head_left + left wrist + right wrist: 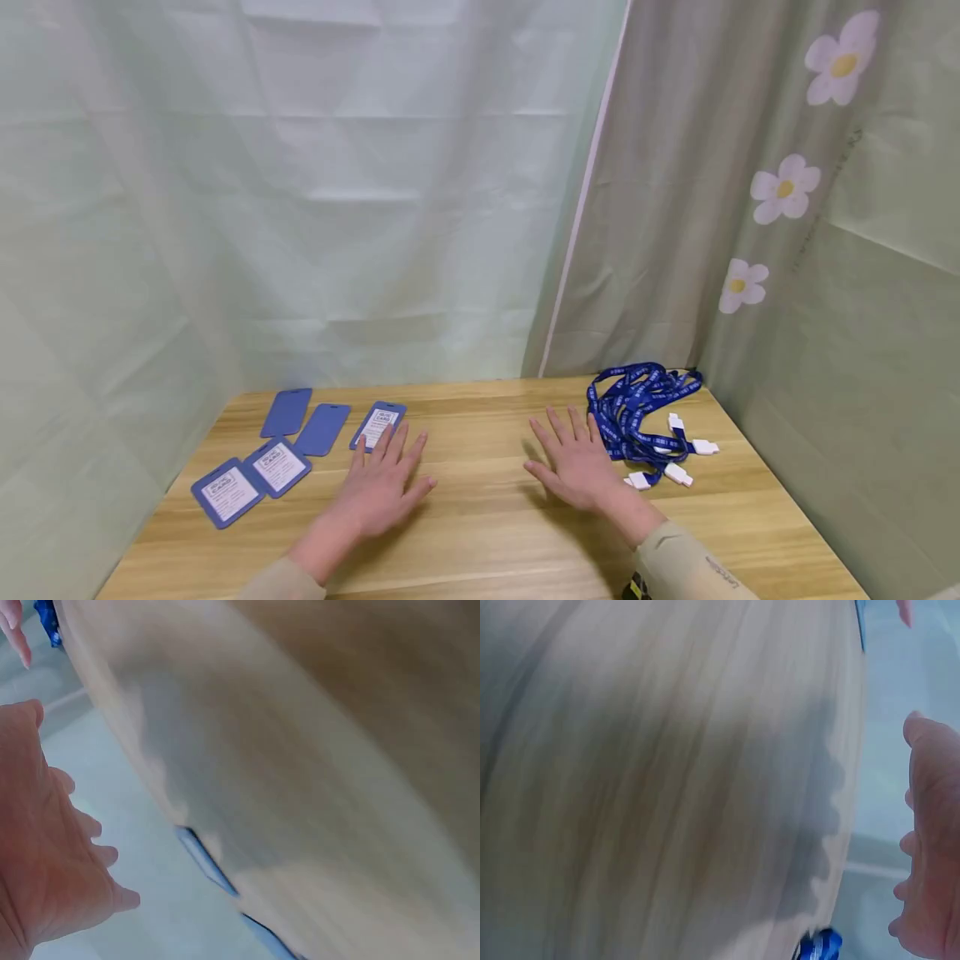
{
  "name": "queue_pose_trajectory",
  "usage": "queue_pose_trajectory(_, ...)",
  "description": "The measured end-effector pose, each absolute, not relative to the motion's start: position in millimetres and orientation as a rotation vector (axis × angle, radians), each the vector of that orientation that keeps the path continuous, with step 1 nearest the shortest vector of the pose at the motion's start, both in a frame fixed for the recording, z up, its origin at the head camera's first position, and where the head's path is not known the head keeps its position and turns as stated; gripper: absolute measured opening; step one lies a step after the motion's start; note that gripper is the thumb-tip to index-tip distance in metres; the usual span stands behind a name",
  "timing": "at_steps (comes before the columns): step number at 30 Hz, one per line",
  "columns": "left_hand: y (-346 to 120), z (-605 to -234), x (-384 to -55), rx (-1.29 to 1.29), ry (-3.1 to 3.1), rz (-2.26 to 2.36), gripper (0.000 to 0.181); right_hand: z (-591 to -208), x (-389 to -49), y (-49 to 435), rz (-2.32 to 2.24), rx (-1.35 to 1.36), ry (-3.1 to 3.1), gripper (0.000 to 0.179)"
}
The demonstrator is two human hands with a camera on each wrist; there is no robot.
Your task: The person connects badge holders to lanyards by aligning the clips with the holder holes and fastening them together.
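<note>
Sleeves [693, 565] come in at the bottom edge, light khaki, small dark lettering on the right one; a black-and-yellow item [636, 588] shows at the right cuff. Then both hands, palms down, fingers straight and spread, gripping nothing. Left hand [377, 490] is left of centre, right hand [579, 468] right of centre. Wrist views show both raised off the wood-grain bench [480, 525], shadows below.

Left side, nearest first: card holder [228, 493], blue, printed white insert; a second printed holder [277, 467] meets it at the edge, just behind and to the right. Beyond these, a plain blue holder [322, 429], then another plain one [287, 412] farther left, near the back edge. A third printed holder [380, 423] sits just past the left fingertips, partly covered by them in the head view.

Right side: white clips [678, 475] scattered beside the right hand, on blue lanyards [633, 408] with pale print, heaped loosely toward the back right corner.

Behind: pale green curtain [360, 208], grey-brown panel [645, 183] with white flowers [784, 189] on the right.
</note>
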State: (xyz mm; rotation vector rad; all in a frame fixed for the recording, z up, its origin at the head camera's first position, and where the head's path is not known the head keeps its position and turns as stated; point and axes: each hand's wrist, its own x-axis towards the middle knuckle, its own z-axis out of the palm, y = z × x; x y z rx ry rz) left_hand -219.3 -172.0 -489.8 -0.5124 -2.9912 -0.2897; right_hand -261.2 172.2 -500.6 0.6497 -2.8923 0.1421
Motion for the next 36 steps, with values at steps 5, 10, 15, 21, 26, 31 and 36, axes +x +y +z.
queue_pose_trajectory(5, -145.9, -480.1, -220.1, -0.670, -2.998, -0.247, 0.076, -495.5, -261.2, 199.2, 0.107, 0.615, -2.877, 0.072)
queue_pose_trajectory(10, -118.2, -474.4, -218.9, -0.874, -2.967, -0.189, 0.078, -492.9, -260.6, 232.9, 0.128, 0.580, -2.837, 0.072)
queue_pose_trajectory(15, -90.3, -471.4, -216.7, -1.025, -2.926, -0.169, 0.075, -492.9, -257.8, 267.2, 0.158, 0.526, -2.809, 0.071)
queue_pose_trajectory(21, -54.7, -472.2, -211.6, -1.136, -2.900, -0.170, 0.073, -487.7, -250.6, 301.2, 0.179, 0.401, -2.870, 0.073)
queue_pose_trajectory(26, -28.2, -469.1, -208.5, -1.202, -2.904, -0.165, 0.073, -483.9, -253.0, 324.5, 0.190, 0.277, -2.933, 0.076)
queue_pose_trajectory(31, -4.4, -471.3, -209.2, -1.234, -2.915, -0.174, 0.073, -483.4, -262.9, 342.6, 0.239, 0.157, -2.990, 0.077)
queue_pose_trajectory(36, 20.0, -473.1, -208.8, -1.285, -2.872, -0.136, 0.073, -483.1, -273.4, 356.5, 0.291, 0.027, -3.031, 0.073)
